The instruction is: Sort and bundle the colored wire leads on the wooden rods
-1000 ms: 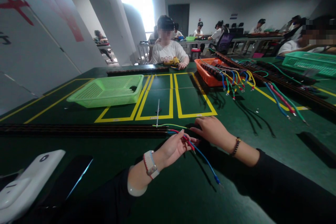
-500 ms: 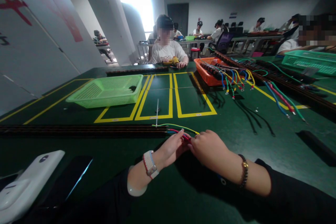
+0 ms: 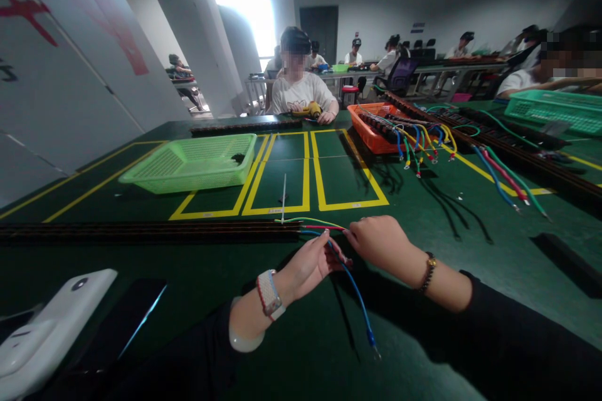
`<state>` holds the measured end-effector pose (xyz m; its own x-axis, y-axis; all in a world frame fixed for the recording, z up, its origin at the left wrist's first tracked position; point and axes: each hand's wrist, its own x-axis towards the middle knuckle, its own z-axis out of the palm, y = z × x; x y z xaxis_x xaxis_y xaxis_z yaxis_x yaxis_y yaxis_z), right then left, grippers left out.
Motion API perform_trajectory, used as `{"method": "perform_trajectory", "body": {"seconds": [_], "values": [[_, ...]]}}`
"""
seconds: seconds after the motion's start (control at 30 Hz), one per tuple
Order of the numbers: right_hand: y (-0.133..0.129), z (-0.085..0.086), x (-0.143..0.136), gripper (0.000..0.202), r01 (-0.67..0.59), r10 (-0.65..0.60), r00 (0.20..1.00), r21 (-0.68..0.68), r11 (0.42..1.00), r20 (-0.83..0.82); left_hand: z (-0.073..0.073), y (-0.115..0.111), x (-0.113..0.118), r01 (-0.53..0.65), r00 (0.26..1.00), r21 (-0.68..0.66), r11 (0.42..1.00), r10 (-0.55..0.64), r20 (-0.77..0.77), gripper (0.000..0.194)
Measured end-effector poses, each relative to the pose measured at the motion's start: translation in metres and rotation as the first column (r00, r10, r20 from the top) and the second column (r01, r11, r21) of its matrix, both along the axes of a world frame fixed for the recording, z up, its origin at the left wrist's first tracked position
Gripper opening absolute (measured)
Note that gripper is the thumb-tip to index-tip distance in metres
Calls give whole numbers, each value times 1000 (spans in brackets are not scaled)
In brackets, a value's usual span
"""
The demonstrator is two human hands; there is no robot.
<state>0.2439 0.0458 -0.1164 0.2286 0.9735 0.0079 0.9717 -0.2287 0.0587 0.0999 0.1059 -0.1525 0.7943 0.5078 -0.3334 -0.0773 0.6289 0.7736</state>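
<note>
A long dark strip [image 3: 150, 233] lies along the table, with green, red and blue wires coming out of its right end. My left hand [image 3: 308, 266] is closed on the blue wire [image 3: 360, 296], whose tip with a metal lug hangs down to the right. Just right of it, my right hand [image 3: 388, 241] has its fingers pinched on the red wire [image 3: 324, 227]; the green-yellow wire also runs to these fingers. A white cable tie [image 3: 283, 197] stands upright near the strip's end.
A light green basket [image 3: 188, 166] stands behind the strip; an orange basket [image 3: 374, 135] holds wired strips at the back right. Phones, one white [image 3: 61, 319], lie at the left. A dark piece [image 3: 567, 265] lies at the right. A person [image 3: 301, 91] sits opposite.
My right hand has moved slightly up, with the red wire now drawn straight. The blue wire's end now hangs free below my left hand, which has hardly moved.
</note>
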Motion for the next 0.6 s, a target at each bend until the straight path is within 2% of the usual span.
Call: {"method": "perform_trajectory", "body": {"seconds": [0.13, 0.27, 0.33, 0.47, 0.53, 0.6], "values": [[6, -7, 3, 53, 33, -35, 999, -65, 997, -26, 0, 0, 0, -2, 1000, 20, 1000, 3, -27, 35], [6, -11, 4, 56, -16, 7, 998, -144, 989, -60, -4, 1, -1, 4, 1000, 14, 1000, -4, 11, 34], [2, -6, 3, 59, -20, 14, 999, -132, 991, -46, -5, 2, -1, 2, 1000, 6, 1000, -3, 17, 33], [-15, 12, -10, 66, -17, 17, 1000, 17, 1000, -5, -5, 3, -1, -21, 1000, -21, 1000, 20, -20, 28], [-26, 20, -21, 65, -84, 84, 996, 29, 996, -30, -6, 4, -2, -13, 999, -24, 1000, 12, -49, 30], [-35, 22, -31, 59, -160, 160, 986, -19, 987, -43, -8, 5, -2, 1, 999, -22, 1000, -2, -53, 33]]}}
